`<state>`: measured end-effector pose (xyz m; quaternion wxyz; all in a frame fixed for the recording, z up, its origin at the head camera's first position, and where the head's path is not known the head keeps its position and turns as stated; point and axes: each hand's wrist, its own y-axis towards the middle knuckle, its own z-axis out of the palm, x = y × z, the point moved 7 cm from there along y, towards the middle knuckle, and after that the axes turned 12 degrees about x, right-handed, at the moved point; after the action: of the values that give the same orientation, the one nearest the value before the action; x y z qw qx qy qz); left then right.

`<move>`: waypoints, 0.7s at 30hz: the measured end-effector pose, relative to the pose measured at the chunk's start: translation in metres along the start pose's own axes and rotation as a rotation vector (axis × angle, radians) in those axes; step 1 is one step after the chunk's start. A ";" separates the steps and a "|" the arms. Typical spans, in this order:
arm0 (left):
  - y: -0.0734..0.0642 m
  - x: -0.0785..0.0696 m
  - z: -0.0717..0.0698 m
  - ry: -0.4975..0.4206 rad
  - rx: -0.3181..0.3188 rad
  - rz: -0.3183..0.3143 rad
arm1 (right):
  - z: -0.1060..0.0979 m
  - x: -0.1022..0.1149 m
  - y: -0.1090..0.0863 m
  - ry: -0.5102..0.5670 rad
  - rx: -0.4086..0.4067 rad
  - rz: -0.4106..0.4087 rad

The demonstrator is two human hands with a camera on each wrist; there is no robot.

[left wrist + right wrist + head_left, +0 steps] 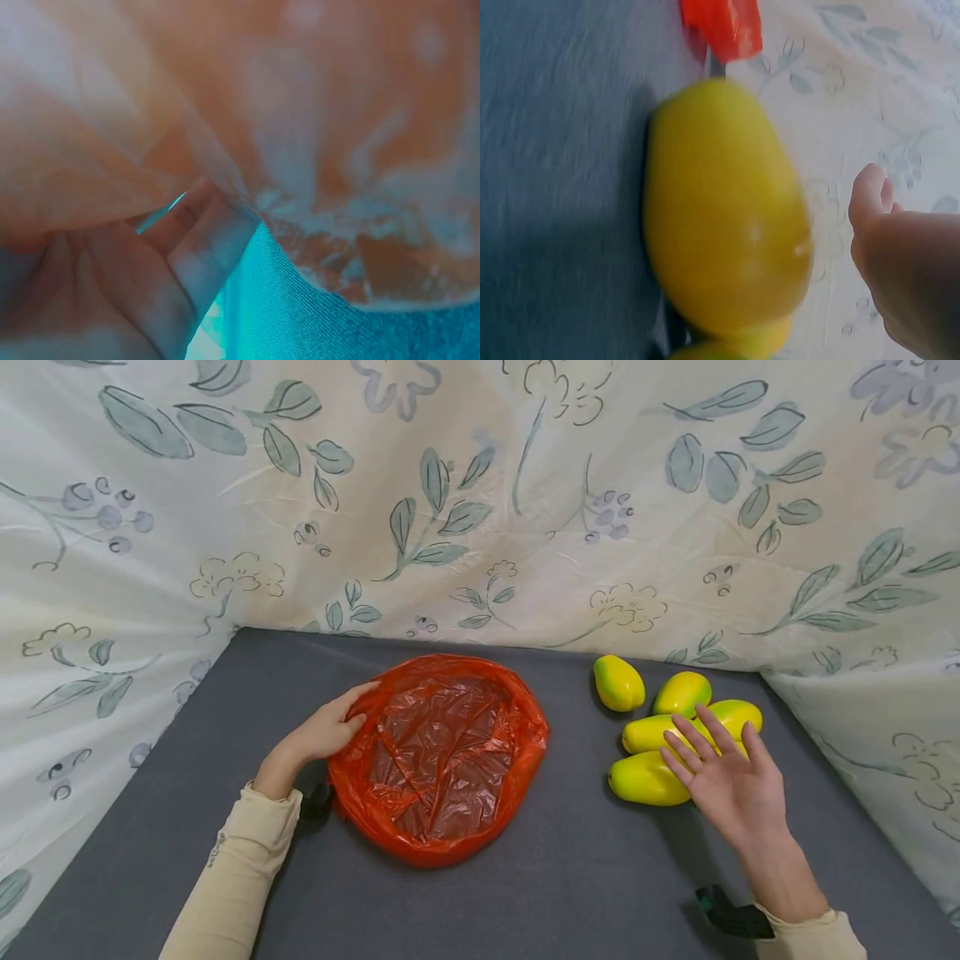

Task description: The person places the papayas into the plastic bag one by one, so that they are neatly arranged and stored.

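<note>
A red plastic bag (pixel 442 852) lies spread on the dark tabletop, its rim rolled into a wide ring. At the ring's left side my left hand (pixel 322 727) holds the rim, and the thumb lies over the edge. Thin plastic (pixel 337 112) fills most of the left wrist view and partly hides the fingertips. My right hand (pixel 738 789) hovers palm-up over several smooth yellow-green mangoes (pixel 648 779), fingers straight and spread, holding nothing. One mango (pixel 724 202) looms large in the right wrist view, apart from the right hand (pixel 922 270).
A single mango (pixel 619 683) sits at the back of the group, nearer the bag. Floral cloth (pixel 525 552) rises behind the dark grey tabletop (pixel 570 893) and along both its sides. A black strap device (pixel 731 914) is on the right wrist.
</note>
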<state>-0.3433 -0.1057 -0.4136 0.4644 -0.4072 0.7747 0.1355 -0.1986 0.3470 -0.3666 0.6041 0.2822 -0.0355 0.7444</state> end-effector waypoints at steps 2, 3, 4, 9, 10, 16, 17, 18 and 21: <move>0.000 0.000 0.001 -0.005 0.009 -0.001 | -0.004 0.006 -0.003 -0.007 -0.021 -0.027; 0.000 0.000 0.001 -0.009 0.013 0.000 | -0.006 0.009 -0.004 -0.014 -0.033 -0.039; 0.000 0.001 0.002 -0.019 0.017 0.000 | -0.008 0.011 -0.006 -0.020 -0.046 -0.049; 0.000 0.002 0.004 -0.049 0.032 0.003 | -0.016 0.023 -0.015 -0.001 -0.054 -0.088; 0.000 0.001 0.004 -0.051 0.034 0.005 | -0.016 0.025 -0.017 0.009 -0.046 -0.093; 0.001 -0.003 0.005 -0.040 0.035 0.024 | -0.017 0.041 -0.027 0.060 -0.014 -0.128; 0.001 -0.004 0.005 -0.040 0.036 0.025 | -0.018 0.043 -0.029 0.073 -0.011 -0.134; 0.001 -0.004 0.005 -0.044 0.039 0.025 | -0.019 0.046 -0.031 0.081 -0.014 -0.142; 0.001 -0.005 0.005 -0.042 0.045 0.026 | -0.023 0.052 -0.039 0.119 -0.027 -0.165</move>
<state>-0.3401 -0.0995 -0.4127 0.4876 -0.3838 0.7729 0.1326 -0.1772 0.4116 -0.3728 0.6680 0.2312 0.0139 0.7072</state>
